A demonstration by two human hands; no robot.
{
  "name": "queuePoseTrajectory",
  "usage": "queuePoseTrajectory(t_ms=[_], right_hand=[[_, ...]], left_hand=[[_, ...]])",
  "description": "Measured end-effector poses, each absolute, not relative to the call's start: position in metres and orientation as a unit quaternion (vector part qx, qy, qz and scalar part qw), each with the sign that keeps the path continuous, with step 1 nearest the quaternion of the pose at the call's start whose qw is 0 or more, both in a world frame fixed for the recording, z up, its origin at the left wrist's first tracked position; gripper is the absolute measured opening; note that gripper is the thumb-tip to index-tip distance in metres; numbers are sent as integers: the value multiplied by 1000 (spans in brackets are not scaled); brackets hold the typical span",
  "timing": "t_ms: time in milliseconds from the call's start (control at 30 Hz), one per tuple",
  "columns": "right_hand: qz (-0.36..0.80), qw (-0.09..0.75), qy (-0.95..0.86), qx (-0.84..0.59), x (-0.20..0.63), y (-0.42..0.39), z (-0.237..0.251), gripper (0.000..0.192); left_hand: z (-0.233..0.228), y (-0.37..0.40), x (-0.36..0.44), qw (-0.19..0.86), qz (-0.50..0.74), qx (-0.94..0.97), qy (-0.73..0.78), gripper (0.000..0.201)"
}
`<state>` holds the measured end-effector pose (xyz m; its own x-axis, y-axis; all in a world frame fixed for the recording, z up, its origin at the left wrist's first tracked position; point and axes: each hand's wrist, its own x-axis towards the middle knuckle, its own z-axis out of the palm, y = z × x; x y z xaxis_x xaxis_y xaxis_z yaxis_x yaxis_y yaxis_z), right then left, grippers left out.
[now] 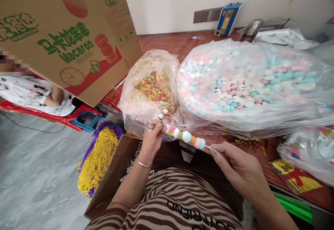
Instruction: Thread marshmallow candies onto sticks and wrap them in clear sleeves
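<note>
wooden table (167, 46) carries the big marshmallow bag (247, 84), mouth open toward you for easy picking; left of it sits the sprinkle bag (153, 87). just below them, your right hand (240, 169) pinches the candy skewer (186, 137) level while your left hand (152, 141) grips its tip.

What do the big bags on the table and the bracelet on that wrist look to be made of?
Bags: thin clear plastic film, glossy; it crinkles, catches glare, and the pastel candies show through. Bracelet on the left hand: probably metal, a slim silvery band with a bright shine, though coated plastic cannot be ruled out.
</note>
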<state>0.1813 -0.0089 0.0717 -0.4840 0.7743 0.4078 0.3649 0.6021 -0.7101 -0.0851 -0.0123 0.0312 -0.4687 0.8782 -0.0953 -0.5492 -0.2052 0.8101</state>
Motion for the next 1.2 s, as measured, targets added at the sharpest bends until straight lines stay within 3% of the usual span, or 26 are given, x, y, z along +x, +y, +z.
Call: queuePoseTrajectory(t_ms=[500, 700, 900, 1200], right_hand=[[277, 441, -733, -439, 182, -21, 46, 9], [333, 443, -703, -446, 187, -17, 46, 6], [460, 384, -640, -481, 188, -15, 41, 31], [515, 347, -620, -479, 189, -15, 34, 42]], left_hand=[[37, 8, -61, 494, 731, 144, 448, 38], [37, 12, -60, 487, 719, 168, 466, 41], [40, 15, -59, 475, 722, 227, 448, 39], [34, 21, -54, 482, 726, 203, 447, 39]])
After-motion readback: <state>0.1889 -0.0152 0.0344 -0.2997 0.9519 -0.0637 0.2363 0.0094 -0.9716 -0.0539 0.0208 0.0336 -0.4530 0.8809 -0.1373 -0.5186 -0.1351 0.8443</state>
